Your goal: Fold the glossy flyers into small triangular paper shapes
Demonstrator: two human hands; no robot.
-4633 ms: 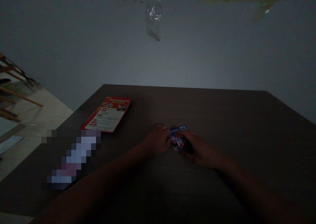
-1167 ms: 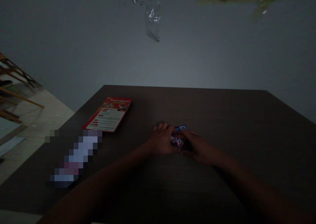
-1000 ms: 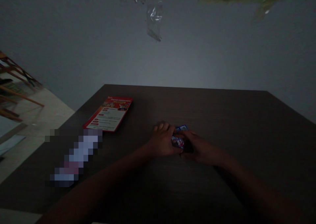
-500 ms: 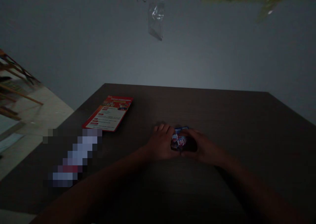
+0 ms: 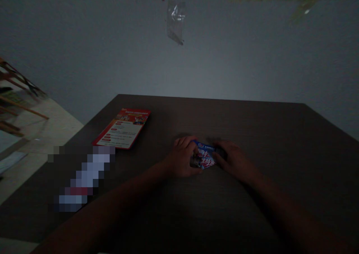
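A small blue card or flat packet [image 5: 206, 157] with bold red-and-white lettering lies low over the dark table between my hands. My left hand [image 5: 182, 157] is wrapped round its left side, with the fingers along the far edge and the thumb near the front edge. On the other side, my right hand [image 5: 232, 158] is bent, its thumb at the card's right edge. Something dark [image 5: 221, 152] shows between the right thumb and fingers; its kind is too dim to tell. The palms hide part of both things.
A red-and-white printed leaflet [image 5: 123, 129] lies on the table [image 5: 266, 130] at the far left. Nearer is a long pale blurred-out item [image 5: 88, 177]. Behind the table stands a grey wall [image 5: 238, 59] with clear plastic [image 5: 176, 20] hanging on it. Wooden furniture legs [image 5: 22, 104] show at left.
The blue card has turned more fully into view, and its lettered face shows larger. My right hand has shifted slightly right, and the dark thing is now mostly covered.
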